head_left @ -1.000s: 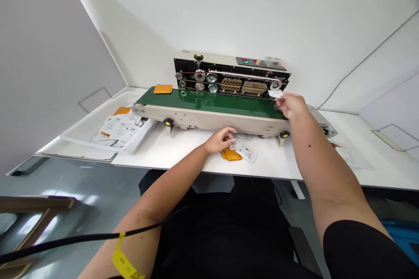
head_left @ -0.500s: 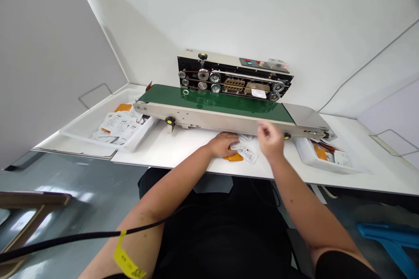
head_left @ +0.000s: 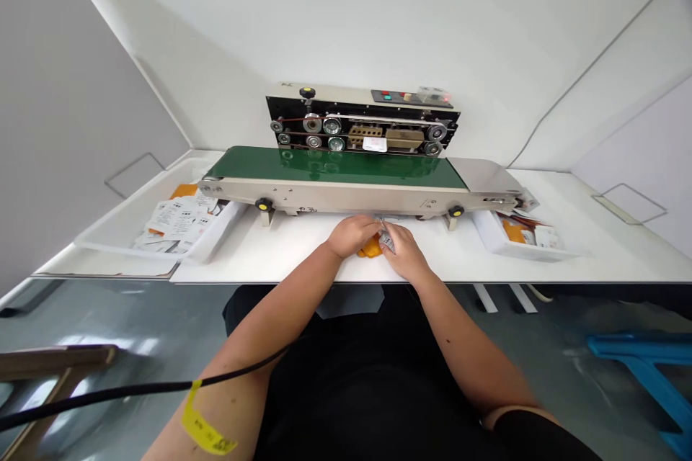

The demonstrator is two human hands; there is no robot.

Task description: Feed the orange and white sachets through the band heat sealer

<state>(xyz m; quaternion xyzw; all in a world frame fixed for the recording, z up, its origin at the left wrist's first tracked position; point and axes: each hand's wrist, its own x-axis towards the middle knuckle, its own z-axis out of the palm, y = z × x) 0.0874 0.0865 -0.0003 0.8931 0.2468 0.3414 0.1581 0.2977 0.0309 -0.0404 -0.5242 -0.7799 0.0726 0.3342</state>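
My left hand (head_left: 351, 234) rests on a small pile of orange and white sachets (head_left: 373, 248) on the white table (head_left: 281, 252), in front of the sealing machine. My right hand (head_left: 403, 251) lies beside it on the same pile, fingers curled around a white printed sachet (head_left: 386, 239). The band sealer (head_left: 360, 126) stands behind, with a green conveyor belt (head_left: 335, 164) along its front. One white sachet (head_left: 375, 145) rides in the sealing head near the middle.
A white tray (head_left: 213, 238) at the left holds several printed sachets (head_left: 176, 216). A second white tray (head_left: 489, 230) under the conveyor's right end holds orange and white sachets. A black cable (head_left: 108, 396) with a yellow tag crosses my left forearm. A blue object (head_left: 643, 360) sits on the floor at right.
My right hand left the conveyor's right end and came down to the pile beside my left hand. The white sachet it fed in has travelled leftward through the sealing head. The orange sachet left the belt.
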